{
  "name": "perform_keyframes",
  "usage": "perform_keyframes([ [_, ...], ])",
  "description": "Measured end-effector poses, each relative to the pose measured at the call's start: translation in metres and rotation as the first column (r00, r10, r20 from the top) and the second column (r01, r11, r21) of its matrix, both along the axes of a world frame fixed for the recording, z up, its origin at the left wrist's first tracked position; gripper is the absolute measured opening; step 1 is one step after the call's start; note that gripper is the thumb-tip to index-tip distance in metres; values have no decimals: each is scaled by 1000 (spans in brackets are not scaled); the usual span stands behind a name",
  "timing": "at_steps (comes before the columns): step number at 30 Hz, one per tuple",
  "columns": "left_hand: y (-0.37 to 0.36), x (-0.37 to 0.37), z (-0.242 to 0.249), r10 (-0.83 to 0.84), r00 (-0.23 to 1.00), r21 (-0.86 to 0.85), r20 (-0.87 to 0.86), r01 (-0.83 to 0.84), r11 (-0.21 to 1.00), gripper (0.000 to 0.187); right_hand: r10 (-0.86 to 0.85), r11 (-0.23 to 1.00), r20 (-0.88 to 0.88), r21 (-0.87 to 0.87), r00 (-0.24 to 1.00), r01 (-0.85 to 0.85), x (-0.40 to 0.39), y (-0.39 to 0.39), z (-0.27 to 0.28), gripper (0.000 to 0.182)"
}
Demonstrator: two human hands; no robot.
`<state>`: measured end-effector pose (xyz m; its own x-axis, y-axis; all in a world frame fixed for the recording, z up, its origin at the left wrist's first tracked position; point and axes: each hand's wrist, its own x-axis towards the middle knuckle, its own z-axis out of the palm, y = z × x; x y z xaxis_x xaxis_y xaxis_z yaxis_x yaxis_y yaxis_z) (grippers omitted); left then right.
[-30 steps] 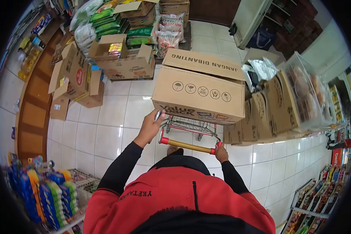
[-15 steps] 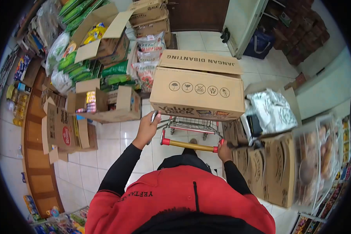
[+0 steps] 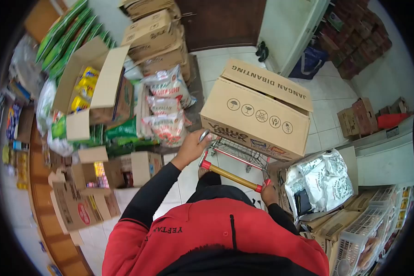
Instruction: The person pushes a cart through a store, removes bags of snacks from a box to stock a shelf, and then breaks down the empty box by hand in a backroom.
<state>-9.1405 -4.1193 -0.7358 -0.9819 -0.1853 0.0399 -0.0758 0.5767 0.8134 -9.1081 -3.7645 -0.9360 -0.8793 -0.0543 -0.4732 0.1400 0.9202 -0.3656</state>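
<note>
A large cardboard carton [image 3: 255,117] printed "Value pack" rides on a shopping cart [image 3: 241,154], its top flap slightly raised. My left hand [image 3: 192,147] is closed at the carton's near left corner, around a curved, silver-edged piece whose kind I cannot tell. Wrapped round the right end of the cart's yellow-and-red handle [image 3: 232,177] is my right hand [image 3: 269,192]. Beneath the carton, part of the wire basket shows.
Open cartons [image 3: 103,103] and printed sacks [image 3: 165,119] line the left side. Silver-white packs [image 3: 322,177] and a plastic crate [image 3: 361,239] stand close on the right. Ahead are a dark door [image 3: 225,23], slippers [image 3: 262,51] and a blue bag [image 3: 308,62].
The cart and carton have turned clockwise and shifted right in view, with both hands staying with them. The surroundings at left have come nearer, and more of the right-hand floor shows.
</note>
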Motion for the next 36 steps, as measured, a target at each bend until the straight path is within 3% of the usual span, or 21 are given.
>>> perform_keyframes([
  [2,-8,-51,-1,-42,995,-30,-92,40,999,28,-58,998,3,0,998,58,-33,-12,-6,40],
  [3,-13,-74,-1,-62,994,-20,-88,61,998,28,-82,997,11,-3,997,83,-46,-15,-5,40],
  [4,19,-76,-16,-34,999,-35,-16,34,999,29,-57,997,8,-58,998,57,-59,7,-42,40],
  [5,12,-105,-10,-59,996,26,67,57,998,30,-99,995,23,-18,995,100,-81,0,-29,40],
  [9,-7,-173,-4,-68,996,48,-50,70,996,35,-151,983,15,108,988,148,-144,-18,-10,41],
  [10,-9,-182,0,-81,991,107,102,70,992,36,-126,980,64,163,990,114,-160,-15,-4,42],
  [11,33,-165,-24,-30,995,45,92,26,999,36,-77,992,57,100,995,71,-167,12,-50,42],
  [15,63,-180,-27,66,991,102,120,-78,992,42,75,991,-19,115,997,-73,-248,48,-57,41],
  [17,80,-182,-35,114,992,146,52,-121,982,49,104,975,72,188,992,-116,-291,58,-57,41],
  [19,93,-175,-47,137,990,130,24,-139,982,53,199,955,56,212,978,-206,-338,60,-62,41],
  [21,102,-179,-57,1,998,186,64,-13,982,44,238,910,44,339,970,-238,-391,60,-60,40],
  [22,106,-183,-59,-101,983,246,151,62,967,49,256,879,16,413,967,-240,-414,55,-53,40],
  [23,112,-186,-59,-78,986,246,150,39,968,49,275,843,-11,483,961,-235,-436,45,-40,40],
  [25,127,-191,-57,-222,966,284,129,179,942,68,197,934,-262,342,945,-101,-480,22,-56,43],
  [26,139,-199,-50,-283,930,340,235,194,920,73,217,971,-307,165,927,-173,-499,9,-40,43],
  [27,150,-208,-55,-286,929,343,236,196,919,73,221,970,-356,-14,908,-242,-510,-5,-9,43],
  [29,171,-227,-67,-430,868,365,250,326,872,63,266,862,-387,-315,883,-397,-500,-24,74,40],
  [31,174,-238,-55,-514,800,447,311,354,822,63,398,798,-269,-371,877,-475,-457,-33,159,39],
  [33,183,-246,-64,-639,749,268,176,588,763,60,453,794,-223,-338,863,-504,-410,-25,195,38],
  [34,183,-247,-59,-616,781,240,103,582,777,55,424,812,-225,-335,877,-478,-393,-21,191,38],
  [36,168,-255,-44,-458,889,118,-21,457,882,48,431,834,-578,-38,693,-551,-372,-14,172,33],
])
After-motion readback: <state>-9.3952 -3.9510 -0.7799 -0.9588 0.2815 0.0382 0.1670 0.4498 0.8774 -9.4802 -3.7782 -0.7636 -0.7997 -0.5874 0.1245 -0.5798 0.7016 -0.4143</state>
